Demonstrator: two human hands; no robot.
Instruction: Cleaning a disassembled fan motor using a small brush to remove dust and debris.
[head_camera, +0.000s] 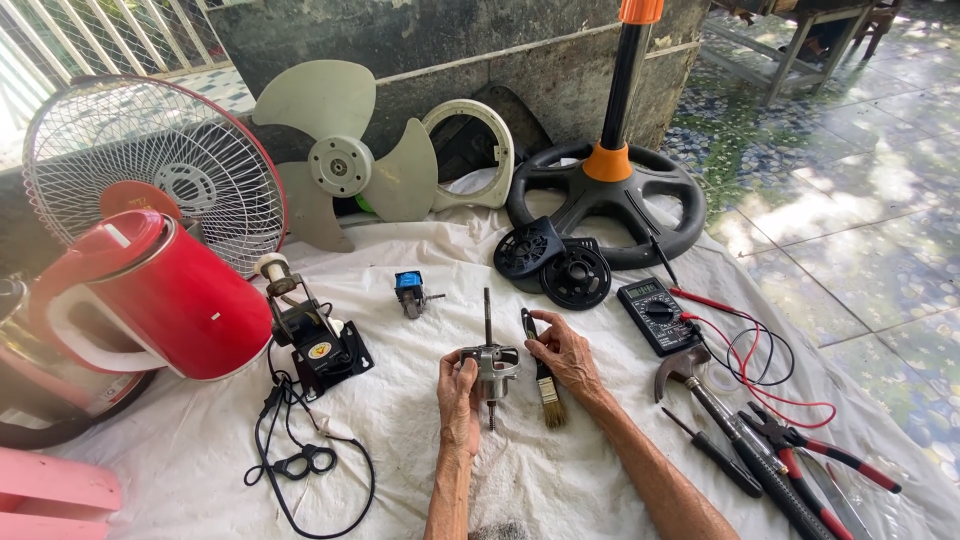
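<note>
Head view, noted from my remote station: the left hand (458, 392) is closed around the side of a small metal fan motor (495, 366), thumb and fingers gripping its housing, with the motor's shaft (487, 316) standing upright above the body. The motor is held just above the white cloth (420, 440), near the middle of the spread. The right hand (562, 352) is at the motor's other side, its fingertips pinching the dark handle of a paintbrush (541, 374), whose pale bristles point toward me and rest on the cloth. Just left of the hands lies a black motor base with a yellow sticker (322, 352), its black cord (300, 462) looping over the cloth. Beyond the hands I see a small blue part (409, 290) and two black round fan parts (562, 268). To the right sit a digital multimeter (655, 313) with red and black leads (760, 370), a hammer (735, 435), and red-handled pliers (815, 458). Farther out stand a red kettle (150, 295), a wire fan guard (150, 170), a pale fan blade (345, 160) and a black fan stand base (605, 195).
</note>
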